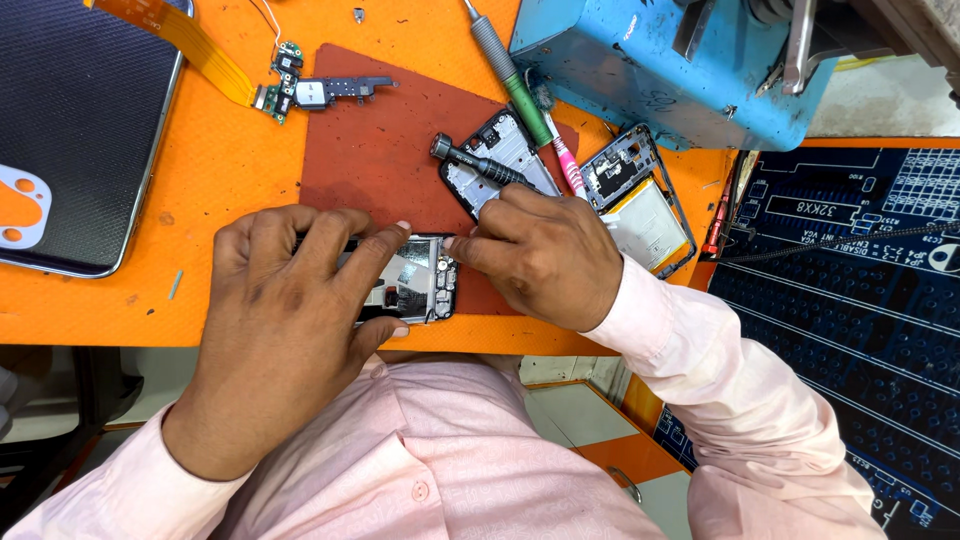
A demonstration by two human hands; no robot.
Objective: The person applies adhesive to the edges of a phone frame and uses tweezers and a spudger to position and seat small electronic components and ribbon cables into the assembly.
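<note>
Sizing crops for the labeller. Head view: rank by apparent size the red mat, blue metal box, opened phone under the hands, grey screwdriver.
1. red mat, largest, partly covered
2. blue metal box, cut off by the frame edge, so its rank against the mat is unsure
3. opened phone, mostly hidden by the left hand
4. grey screwdriver, held by the right hand

Opened phone (420, 285) on mat (370, 150), between both hands.

Dark blue printed mat (850, 290) at right, white markings
</note>
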